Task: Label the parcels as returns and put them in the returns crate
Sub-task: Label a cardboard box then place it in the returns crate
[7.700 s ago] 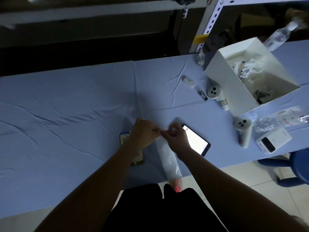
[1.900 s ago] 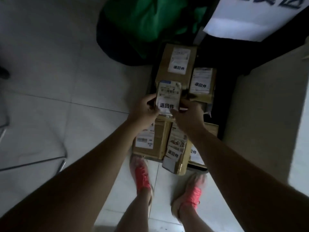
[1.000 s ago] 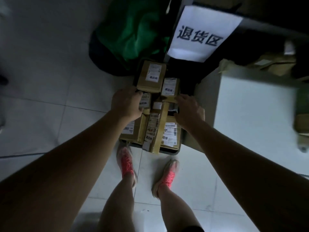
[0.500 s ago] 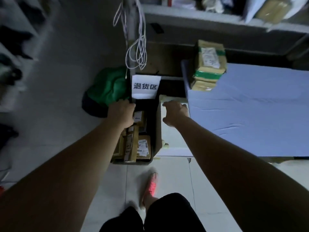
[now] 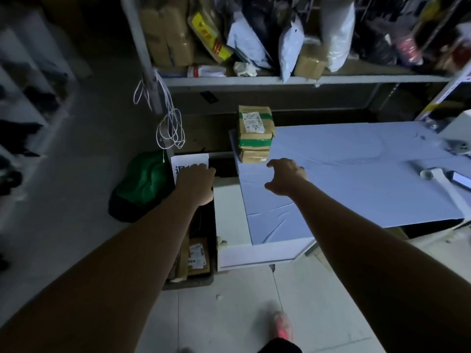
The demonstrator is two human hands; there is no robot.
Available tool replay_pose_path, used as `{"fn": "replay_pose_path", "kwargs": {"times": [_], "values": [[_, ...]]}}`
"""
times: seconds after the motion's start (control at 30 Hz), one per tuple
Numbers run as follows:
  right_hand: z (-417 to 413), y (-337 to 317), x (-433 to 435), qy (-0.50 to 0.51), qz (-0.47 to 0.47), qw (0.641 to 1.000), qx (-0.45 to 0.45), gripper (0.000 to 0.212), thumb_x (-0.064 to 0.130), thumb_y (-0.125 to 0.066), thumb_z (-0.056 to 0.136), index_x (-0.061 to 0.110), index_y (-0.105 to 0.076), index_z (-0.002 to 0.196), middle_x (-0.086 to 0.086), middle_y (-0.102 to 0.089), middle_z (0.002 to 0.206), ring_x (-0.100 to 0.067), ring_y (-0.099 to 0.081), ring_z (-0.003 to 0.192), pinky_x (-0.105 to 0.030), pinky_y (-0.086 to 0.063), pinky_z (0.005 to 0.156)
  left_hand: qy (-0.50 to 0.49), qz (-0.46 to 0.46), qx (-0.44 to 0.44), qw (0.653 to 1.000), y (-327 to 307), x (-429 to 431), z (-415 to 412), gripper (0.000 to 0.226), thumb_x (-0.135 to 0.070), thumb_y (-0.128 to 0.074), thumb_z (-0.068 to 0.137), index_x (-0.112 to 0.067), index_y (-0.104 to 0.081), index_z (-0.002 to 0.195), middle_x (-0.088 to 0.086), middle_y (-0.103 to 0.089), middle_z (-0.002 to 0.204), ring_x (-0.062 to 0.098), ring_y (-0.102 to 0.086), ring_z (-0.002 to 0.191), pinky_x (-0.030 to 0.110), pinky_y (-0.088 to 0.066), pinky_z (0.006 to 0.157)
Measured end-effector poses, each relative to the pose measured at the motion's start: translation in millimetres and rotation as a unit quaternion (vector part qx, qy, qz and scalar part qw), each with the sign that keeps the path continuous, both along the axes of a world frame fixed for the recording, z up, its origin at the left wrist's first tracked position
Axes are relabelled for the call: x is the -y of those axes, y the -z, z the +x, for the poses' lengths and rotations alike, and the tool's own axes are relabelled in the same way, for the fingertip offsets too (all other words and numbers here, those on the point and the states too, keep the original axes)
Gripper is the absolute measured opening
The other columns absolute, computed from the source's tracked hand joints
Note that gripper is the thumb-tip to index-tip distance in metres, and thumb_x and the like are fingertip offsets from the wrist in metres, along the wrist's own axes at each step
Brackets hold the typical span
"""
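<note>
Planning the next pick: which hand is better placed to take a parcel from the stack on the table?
Right. The right hand hangs open over the table, just short of the stack. The left hand is off to the side over the crate, farther from it.

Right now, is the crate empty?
Not empty: parcels with white labels lie inside the crate. How full, cannot tell; the left arm covers most.

Two stacked parcels (image 5: 256,126) sit on the bench (image 5: 356,174). One crate (image 5: 188,282) holds at least two boxes (image 5: 198,256). One paper sign (image 5: 190,161), one green bag (image 5: 145,179).
</note>
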State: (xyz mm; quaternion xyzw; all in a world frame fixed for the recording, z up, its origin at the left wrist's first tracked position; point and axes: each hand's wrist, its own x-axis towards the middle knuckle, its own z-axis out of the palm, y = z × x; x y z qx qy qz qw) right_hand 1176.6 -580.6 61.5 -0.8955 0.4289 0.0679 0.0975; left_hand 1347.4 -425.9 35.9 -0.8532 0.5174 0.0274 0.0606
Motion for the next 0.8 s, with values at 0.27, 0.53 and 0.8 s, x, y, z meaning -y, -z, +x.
{"fn": "replay_pose_path", "kwargs": {"times": [0.27, 0.53, 0.8], "values": [[-20.3, 3.7, 127.3, -0.017, 0.06, 0.996, 0.063, 0.065, 0.037, -0.069, 0.087, 0.026, -0.043, 0.146, -0.004, -0.046, 0.148, -0.024, -0.039, 0.138, -0.039, -0.037, 0.109, -0.069, -0.018, -0.067, 0.995, 9.4, 122.0, -15.8, 0.052, -0.032, -0.06, 0.093, -0.015, -0.045, 0.14, 0.011, -0.053, 0.134, 0.031, -0.055, 0.119, 0.044, -0.049, 0.092], [21.5, 37.2, 216.4, 0.094, 0.252, 0.938, 0.217, 0.065, 0.033, -0.077, 0.083, 0.014, -0.052, 0.14, -0.009, -0.059, 0.134, -0.021, -0.061, 0.111, -0.032, -0.05, 0.095, -0.189, -0.125, -0.235, 0.945, 32.8, 213.6, 7.5, 0.032, -0.041, -0.054, 0.097, -0.014, -0.052, 0.116, -0.004, -0.051, 0.086, 0.02, -0.053, 0.085, 0.034, -0.039, 0.069], [110.8, 77.0, 278.8, 0.18, 0.32, 0.89, 0.27, 0.072, 0.044, -0.063, 0.093, 0.012, -0.034, 0.151, -0.01, -0.046, 0.15, -0.027, -0.05, 0.132, -0.029, -0.043, 0.089, -0.293, -0.181, -0.391, 0.853, 58.3, 290.9, 60.4, 0.054, -0.05, -0.049, 0.1, -0.015, -0.042, 0.142, -0.009, -0.051, 0.115, 0.02, -0.06, 0.103, 0.027, -0.041, 0.074]]}}
